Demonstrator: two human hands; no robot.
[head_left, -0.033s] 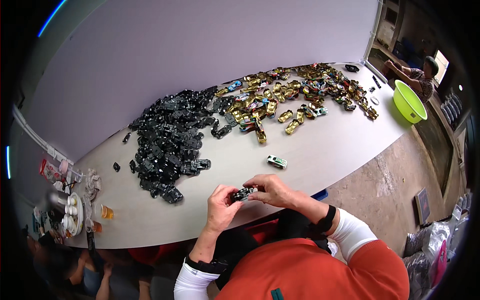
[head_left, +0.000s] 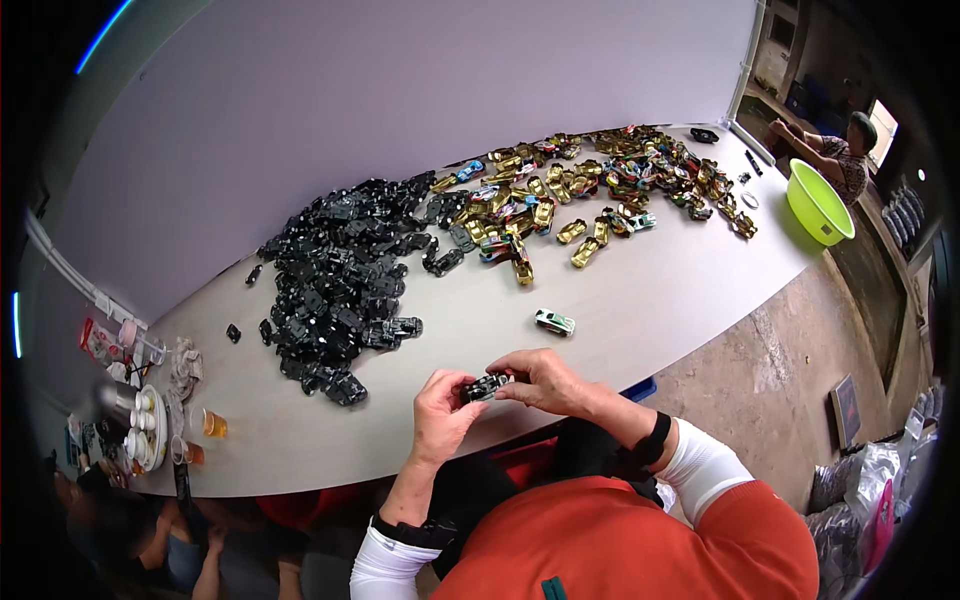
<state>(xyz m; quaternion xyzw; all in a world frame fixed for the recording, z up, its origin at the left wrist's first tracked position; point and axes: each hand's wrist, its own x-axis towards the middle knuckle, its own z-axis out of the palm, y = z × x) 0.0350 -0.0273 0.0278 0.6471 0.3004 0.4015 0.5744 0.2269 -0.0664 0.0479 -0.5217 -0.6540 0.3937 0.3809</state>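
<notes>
Between both hands, just above the table's near edge, is a small dark toy car (head_left: 486, 387). My left hand (head_left: 440, 412) grips its left end with thumb and fingers, and my right hand (head_left: 543, 382) pinches its right end. Fingers cover parts of the car. Just beyond the right hand, a white and green toy car (head_left: 554, 322) lies alone on the table (head_left: 470, 310). A large heap of black car parts (head_left: 335, 270) lies to the left. Gold and multicoloured car bodies (head_left: 515, 215) are spread along the back of the table.
At the table's left end stand amber drinks in cups (head_left: 214, 424), a tray of small white cups (head_left: 148, 430) and a crumpled cloth (head_left: 185, 368). A lime-green basin (head_left: 818, 205) is at the far right, near another person (head_left: 845, 160). A wall (head_left: 450, 80) rises behind the table.
</notes>
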